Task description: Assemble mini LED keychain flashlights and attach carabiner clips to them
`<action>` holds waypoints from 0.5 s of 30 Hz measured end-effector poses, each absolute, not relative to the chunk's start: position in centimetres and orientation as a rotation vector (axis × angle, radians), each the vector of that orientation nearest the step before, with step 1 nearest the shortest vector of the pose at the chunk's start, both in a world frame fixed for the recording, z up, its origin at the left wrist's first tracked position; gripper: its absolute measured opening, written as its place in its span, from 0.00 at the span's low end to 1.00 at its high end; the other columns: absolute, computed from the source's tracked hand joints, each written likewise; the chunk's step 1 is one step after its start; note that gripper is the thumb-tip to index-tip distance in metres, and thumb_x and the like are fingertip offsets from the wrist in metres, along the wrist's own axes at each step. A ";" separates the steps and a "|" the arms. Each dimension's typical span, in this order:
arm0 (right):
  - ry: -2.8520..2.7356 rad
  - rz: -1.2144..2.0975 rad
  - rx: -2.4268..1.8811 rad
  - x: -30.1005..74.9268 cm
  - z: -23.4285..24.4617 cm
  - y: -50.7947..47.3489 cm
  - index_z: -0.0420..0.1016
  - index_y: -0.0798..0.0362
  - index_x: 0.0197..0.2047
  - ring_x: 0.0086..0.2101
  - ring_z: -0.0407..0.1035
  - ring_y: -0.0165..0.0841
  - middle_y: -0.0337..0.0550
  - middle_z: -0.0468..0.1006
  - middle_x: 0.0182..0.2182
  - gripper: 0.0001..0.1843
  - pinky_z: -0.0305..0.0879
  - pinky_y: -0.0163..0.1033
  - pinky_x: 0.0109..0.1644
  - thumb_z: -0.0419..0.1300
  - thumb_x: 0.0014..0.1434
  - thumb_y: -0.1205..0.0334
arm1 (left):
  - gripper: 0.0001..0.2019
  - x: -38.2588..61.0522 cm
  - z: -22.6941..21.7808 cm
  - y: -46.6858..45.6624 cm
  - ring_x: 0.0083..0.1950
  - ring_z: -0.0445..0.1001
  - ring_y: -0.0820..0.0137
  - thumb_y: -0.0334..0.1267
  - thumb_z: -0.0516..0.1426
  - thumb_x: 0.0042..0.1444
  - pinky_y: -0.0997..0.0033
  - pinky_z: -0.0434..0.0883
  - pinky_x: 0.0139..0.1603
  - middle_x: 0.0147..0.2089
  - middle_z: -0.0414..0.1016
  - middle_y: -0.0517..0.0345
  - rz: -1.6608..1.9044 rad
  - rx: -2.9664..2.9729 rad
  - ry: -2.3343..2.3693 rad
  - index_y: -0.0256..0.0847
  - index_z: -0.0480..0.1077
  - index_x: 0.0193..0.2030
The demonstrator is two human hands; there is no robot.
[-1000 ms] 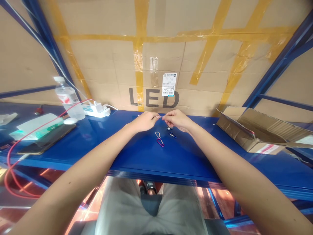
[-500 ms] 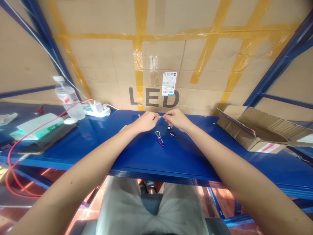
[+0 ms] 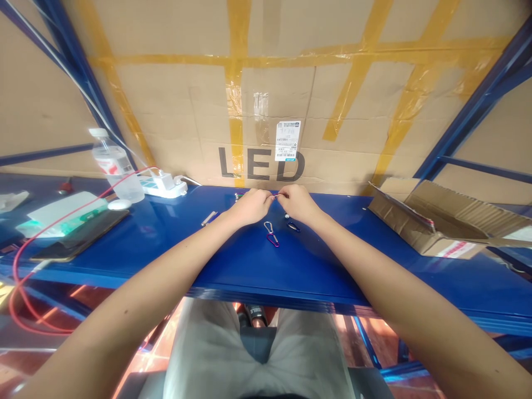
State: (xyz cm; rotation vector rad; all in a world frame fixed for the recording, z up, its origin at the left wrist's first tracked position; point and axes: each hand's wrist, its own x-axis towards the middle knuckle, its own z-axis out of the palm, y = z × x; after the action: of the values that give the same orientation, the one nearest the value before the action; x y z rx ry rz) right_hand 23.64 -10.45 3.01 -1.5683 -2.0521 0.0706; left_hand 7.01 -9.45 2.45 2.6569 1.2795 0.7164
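Note:
My left hand and my right hand meet fingertip to fingertip above the far half of the blue table. Both are closed in a pinch on a small thin reddish thing, mostly covered by fingers; its kind is unclear. Nearer to me lie a silver carabiner and a magenta carabiner, touching end to end. A dark blue carabiner rests just below my right hand. Partly hidden beside that hand is a small round whitish thing. Slim stick-like things lie left of my left wrist.
A large cardboard box stands behind the table. At left are a plastic bottle, a power strip, a tissue pack, a dark flat device and a red cable. An open cardboard box sits at right.
My right hand has shifted slightly and covers more of the small round thing. More of the stick-like things shows beside my left forearm. The carabiners have stayed put.

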 end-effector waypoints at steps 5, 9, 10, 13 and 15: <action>-2.079 0.013 -1.586 23.6 2.9 -10.3 0.80 0.59 0.33 0.33 0.71 0.36 0.54 0.82 0.31 0.15 0.58 0.37 0.35 0.52 0.64 0.70 | 0.21 7.4 2.2 -9.6 0.42 0.79 0.55 0.38 0.44 0.70 0.59 0.72 0.46 0.40 0.81 0.42 0.745 2.671 1.329 0.37 0.78 0.39; -2.077 -0.038 -1.622 23.3 2.9 -10.8 0.80 0.60 0.34 0.34 0.73 0.38 0.56 0.82 0.33 0.15 0.59 0.38 0.36 0.52 0.65 0.69 | 0.21 7.9 1.8 -9.5 0.43 0.79 0.54 0.38 0.45 0.70 0.58 0.72 0.47 0.39 0.81 0.40 0.766 2.682 1.399 0.35 0.78 0.38; -2.072 -0.049 -1.633 23.2 2.9 -10.9 0.80 0.60 0.35 0.34 0.73 0.39 0.57 0.82 0.34 0.15 0.60 0.38 0.36 0.52 0.66 0.68 | 0.21 8.0 1.7 -9.5 0.43 0.79 0.53 0.38 0.45 0.70 0.57 0.72 0.47 0.39 0.81 0.39 0.766 2.680 1.415 0.35 0.78 0.38; -2.054 -0.044 -1.623 23.2 2.9 -11.0 0.80 0.60 0.35 0.34 0.73 0.39 0.58 0.82 0.34 0.15 0.62 0.39 0.37 0.52 0.66 0.68 | 0.20 7.9 1.5 -9.2 0.43 0.79 0.53 0.38 0.45 0.70 0.57 0.72 0.46 0.39 0.81 0.39 0.792 2.654 1.459 0.35 0.78 0.39; -2.052 0.046 -1.548 23.6 2.8 -10.7 0.80 0.59 0.35 0.34 0.74 0.39 0.55 0.82 0.34 0.15 0.64 0.39 0.39 0.52 0.66 0.68 | 0.18 7.4 1.4 -8.7 0.44 0.79 0.54 0.37 0.46 0.69 0.58 0.72 0.46 0.40 0.81 0.41 0.838 2.624 1.443 0.36 0.78 0.41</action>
State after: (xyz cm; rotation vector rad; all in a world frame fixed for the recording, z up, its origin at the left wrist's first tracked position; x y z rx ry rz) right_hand 23.61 -10.71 2.85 -1.5476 -2.0521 0.0464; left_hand 7.40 -8.74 1.39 2.6242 1.4425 0.8383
